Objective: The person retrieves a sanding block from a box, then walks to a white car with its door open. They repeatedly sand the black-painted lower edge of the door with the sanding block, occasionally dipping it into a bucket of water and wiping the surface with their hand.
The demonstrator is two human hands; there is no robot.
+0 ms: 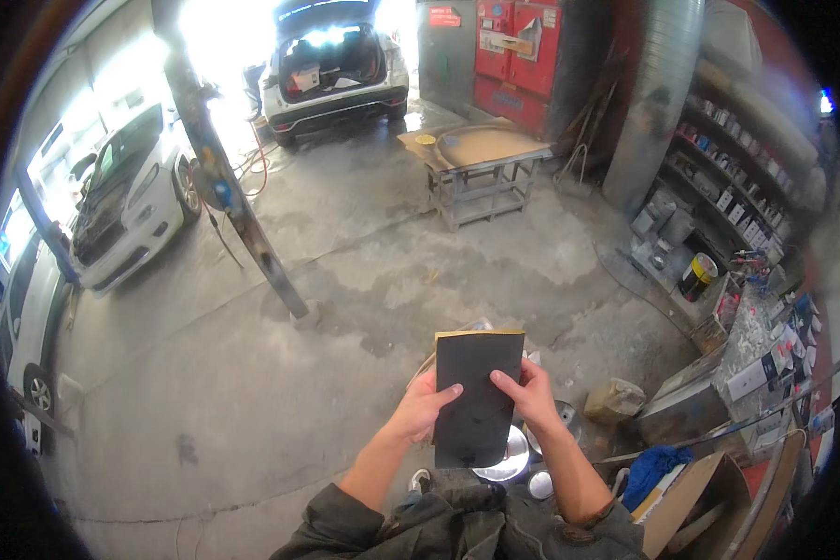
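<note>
A flat, dark rectangular sheet, which looks like sandpaper, is held upright in front of my body. Along its top a thin yellowish edge shows. My left hand grips its left side, thumb on the dark face and fingers behind. On the opposite side my right hand pinches it the same way. Whether it is one sheet or a thin stack, I cannot tell. Partly hidden behind it, a shiny round metal lid or tin stands low by my feet.
A wooden-topped work table stands ahead. A slanted post rises on the left, near a white car. Another car has its tailgate up. At right are shelves of cans, a plastic jerrycan and a blue cloth.
</note>
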